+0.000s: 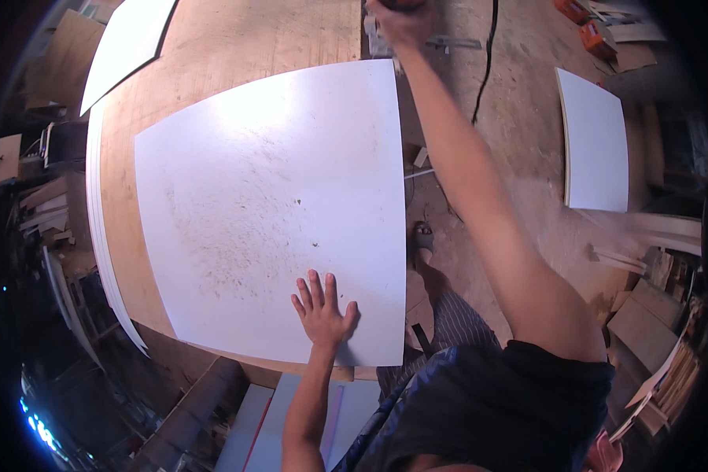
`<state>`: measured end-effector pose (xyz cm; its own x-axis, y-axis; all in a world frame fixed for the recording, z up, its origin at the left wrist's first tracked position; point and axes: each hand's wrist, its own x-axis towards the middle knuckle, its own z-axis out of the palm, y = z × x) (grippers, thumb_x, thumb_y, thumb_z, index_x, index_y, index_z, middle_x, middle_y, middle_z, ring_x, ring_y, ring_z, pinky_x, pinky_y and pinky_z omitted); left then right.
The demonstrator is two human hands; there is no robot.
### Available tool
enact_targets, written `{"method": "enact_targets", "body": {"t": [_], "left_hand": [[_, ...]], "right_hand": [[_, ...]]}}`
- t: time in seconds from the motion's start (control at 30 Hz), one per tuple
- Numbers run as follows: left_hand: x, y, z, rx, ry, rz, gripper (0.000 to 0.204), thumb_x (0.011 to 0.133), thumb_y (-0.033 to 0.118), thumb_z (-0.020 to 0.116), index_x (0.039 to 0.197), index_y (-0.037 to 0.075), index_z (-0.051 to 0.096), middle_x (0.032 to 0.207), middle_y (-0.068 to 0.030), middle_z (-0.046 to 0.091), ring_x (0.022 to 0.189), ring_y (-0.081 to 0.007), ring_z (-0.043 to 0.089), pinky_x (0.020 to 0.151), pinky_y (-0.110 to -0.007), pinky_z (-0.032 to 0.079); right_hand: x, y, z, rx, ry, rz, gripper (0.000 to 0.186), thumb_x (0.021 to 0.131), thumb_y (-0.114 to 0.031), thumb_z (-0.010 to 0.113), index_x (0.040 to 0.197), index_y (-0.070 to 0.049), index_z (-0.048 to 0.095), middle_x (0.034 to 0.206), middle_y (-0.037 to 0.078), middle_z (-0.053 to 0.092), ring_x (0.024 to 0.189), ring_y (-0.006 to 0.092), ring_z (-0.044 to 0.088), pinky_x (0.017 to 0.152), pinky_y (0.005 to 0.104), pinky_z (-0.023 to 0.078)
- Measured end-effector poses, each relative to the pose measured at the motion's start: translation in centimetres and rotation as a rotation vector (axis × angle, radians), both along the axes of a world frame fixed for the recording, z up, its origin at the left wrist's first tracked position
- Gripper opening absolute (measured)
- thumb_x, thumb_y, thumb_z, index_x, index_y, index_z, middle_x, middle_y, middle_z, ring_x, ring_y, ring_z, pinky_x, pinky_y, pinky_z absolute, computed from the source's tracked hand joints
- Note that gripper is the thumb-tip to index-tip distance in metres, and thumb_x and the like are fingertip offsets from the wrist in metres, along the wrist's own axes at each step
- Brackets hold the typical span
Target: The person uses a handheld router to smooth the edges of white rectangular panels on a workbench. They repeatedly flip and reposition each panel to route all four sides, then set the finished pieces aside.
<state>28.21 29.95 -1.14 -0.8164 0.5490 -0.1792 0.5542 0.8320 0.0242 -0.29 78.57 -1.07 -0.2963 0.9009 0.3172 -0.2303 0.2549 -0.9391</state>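
Note:
A large white board [236,197], speckled with dust and small scraps, lies on a plywood worktop [236,27]. My left hand [322,315] rests flat on the board's lower right part, fingers spread. My right arm stretches up along the board's right edge, and my right hand [405,23] grips a dark power tool [401,5] near the far right corner, mostly cut off at the top of the view. A grey metal fitting [456,42] shows beside it, and a black cord [484,71] runs down to the floor.
White panels [122,47] lie at the left, with long strips [102,220] along that edge. Another white panel [594,141] stands at the right. Orange tools [594,39] sit at upper right, offcuts [645,330] at lower right. My foot [423,234] shows on the floor [511,141].

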Motion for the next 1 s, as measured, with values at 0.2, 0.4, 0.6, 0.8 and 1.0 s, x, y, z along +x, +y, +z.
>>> {"method": "enact_targets", "body": {"t": [0.2, 0.4, 0.6, 0.8, 1.0], "left_hand": [[0.5, -0.1, 0.8, 0.014, -0.032, 0.085, 0.074, 0.09, 0.057, 0.048, 0.154, 0.023, 0.036, 0.164, -0.0101, 0.021, 0.152, -0.0354, 0.01, 0.121, -0.052, 0.001], [0.1, 2.8, 2.7, 0.269, -0.066, 0.266, 0.057, 0.089, 0.041, 0.064, 0.139, 0.015, 0.055, 0.158, -0.0112, 0.035, 0.15, -0.0358, 0.02, 0.119, -0.056, 0.01], [-2.0, 16.9, 11.7, 0.926, -0.253, 0.079, 0.012, 0.088, 0.013, 0.07, 0.089, 0.003, 0.064, 0.115, -0.0095, 0.067, 0.114, -0.0308, 0.059, 0.109, -0.051, 0.033], [0.4, 29.1, 21.1, 0.781, -0.26, -0.386, 0.052, 0.094, 0.031, 0.062, 0.136, 0.002, 0.051, 0.134, -0.0192, 0.055, 0.122, -0.0387, 0.053, 0.106, -0.044, 0.04], [1.3, 33.8, 21.8, 0.835, -0.265, -0.368, 0.056, 0.093, 0.035, 0.062, 0.13, -0.006, 0.055, 0.13, -0.0215, 0.055, 0.117, -0.0392, 0.055, 0.105, -0.044, 0.039]], "right_hand": [[-0.7, 4.8, 4.2, 0.153, 0.232, -0.23, 0.033, 0.068, -0.019, 0.09, 0.092, -0.007, 0.07, 0.089, 0.002, 0.072, 0.083, 0.0093, 0.067, 0.082, 0.0272, 0.054], [14.8, 5.9, 3.2, -0.152, 0.127, 0.016, 0.036, 0.071, -0.014, 0.089, 0.1, -0.006, 0.069, 0.096, 0.001, 0.069, 0.086, 0.0102, 0.064, 0.084, 0.0264, 0.051], [30.1, 0.2, 2.8, -0.324, -0.188, 0.039, 0.044, 0.072, -0.018, 0.088, 0.107, -0.003, 0.067, 0.101, 0.002, 0.067, 0.089, 0.0134, 0.063, 0.083, 0.0281, 0.051], [38.8, -3.3, 6.1, -0.265, -0.314, 0.218, 0.044, 0.071, -0.019, 0.089, 0.105, -0.003, 0.066, 0.099, 0.004, 0.07, 0.087, 0.0121, 0.065, 0.08, 0.0291, 0.053], [39.8, -3.1, 9.8, -0.047, -0.355, 0.356, 0.05, 0.07, -0.018, 0.087, 0.111, -0.002, 0.064, 0.101, 0.007, 0.07, 0.091, 0.0136, 0.066, 0.078, 0.0297, 0.054]]}}
